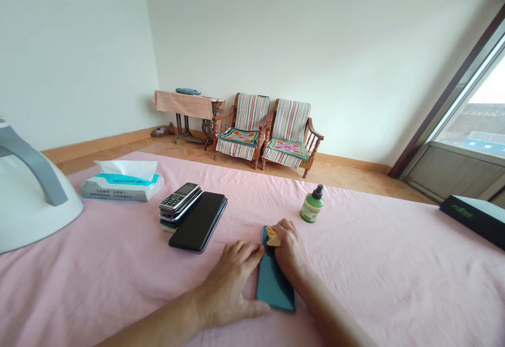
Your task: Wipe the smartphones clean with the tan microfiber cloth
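A teal smartphone (276, 284) lies flat on the pink cloth, tilted slightly from straight ahead of me. My left hand (231, 281) braces its left side, index fingertip at the upper edge and thumb by the lower corner. Bunched in my right hand (290, 249) is a small yellow-orange cloth (273, 237), pressed onto the phone's upper end. The fingers of that hand are closed around it and partly hide it. Beyond the right hand stands a green spray bottle (311, 207) with a black nozzle.
Left of the phone is a stack of old mobile phones (179, 205), with a large black smartphone (199, 220) against it. A tissue pack (120, 186) and a white kettle-like object (31, 205) stand farther left. A black box (473, 220) lies at the right edge.
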A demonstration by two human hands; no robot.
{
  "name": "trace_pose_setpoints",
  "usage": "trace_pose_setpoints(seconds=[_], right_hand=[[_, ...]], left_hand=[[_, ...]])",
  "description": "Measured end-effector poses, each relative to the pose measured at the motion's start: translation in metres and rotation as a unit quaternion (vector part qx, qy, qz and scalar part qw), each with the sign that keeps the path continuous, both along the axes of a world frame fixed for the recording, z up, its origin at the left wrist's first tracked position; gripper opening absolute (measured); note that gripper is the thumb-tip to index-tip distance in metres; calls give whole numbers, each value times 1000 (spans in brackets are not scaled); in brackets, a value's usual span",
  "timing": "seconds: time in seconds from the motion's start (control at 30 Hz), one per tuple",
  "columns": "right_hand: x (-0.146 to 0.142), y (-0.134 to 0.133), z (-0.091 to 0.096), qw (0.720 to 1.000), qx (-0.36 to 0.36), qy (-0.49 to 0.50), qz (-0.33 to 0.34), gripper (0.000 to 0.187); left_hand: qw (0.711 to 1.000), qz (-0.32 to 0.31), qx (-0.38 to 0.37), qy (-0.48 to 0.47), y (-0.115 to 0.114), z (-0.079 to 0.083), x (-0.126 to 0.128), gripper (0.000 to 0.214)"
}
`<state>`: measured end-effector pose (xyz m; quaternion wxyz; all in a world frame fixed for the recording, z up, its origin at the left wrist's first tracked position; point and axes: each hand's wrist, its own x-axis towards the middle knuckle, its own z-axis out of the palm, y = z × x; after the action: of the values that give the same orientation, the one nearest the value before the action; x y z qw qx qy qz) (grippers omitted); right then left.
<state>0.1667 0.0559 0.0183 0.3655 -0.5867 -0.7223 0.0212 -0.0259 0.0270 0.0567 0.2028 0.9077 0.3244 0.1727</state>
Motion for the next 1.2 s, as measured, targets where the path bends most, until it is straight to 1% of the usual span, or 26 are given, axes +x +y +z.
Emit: trace_pose_setpoints(seconds=[0.33,0.57,0.83,0.97,1.1,1.2], right_hand=[[1,2,-2,1000,3,18,4,25],[0,7,-1,998,0,54,-24,24],[0,5,3,998,-4,63,8,26],[0,3,5,998,-4,65,11,28],[2,4,3,997,-9,72,8,23],[5,10,-1,996,-14,82,-6,20]], left_hand=[[1000,1,3,-5,0,-1,-1,88],[1000,2,1,-3,-1,1,0,88],[1000,3,-6,0,0,2,0,88],[1000,3,-8,5,0,2,0,88],[1000,0,-2,-6,0,0,-1,88],[1000,2,-2,-12,0,-2,-1,89]])
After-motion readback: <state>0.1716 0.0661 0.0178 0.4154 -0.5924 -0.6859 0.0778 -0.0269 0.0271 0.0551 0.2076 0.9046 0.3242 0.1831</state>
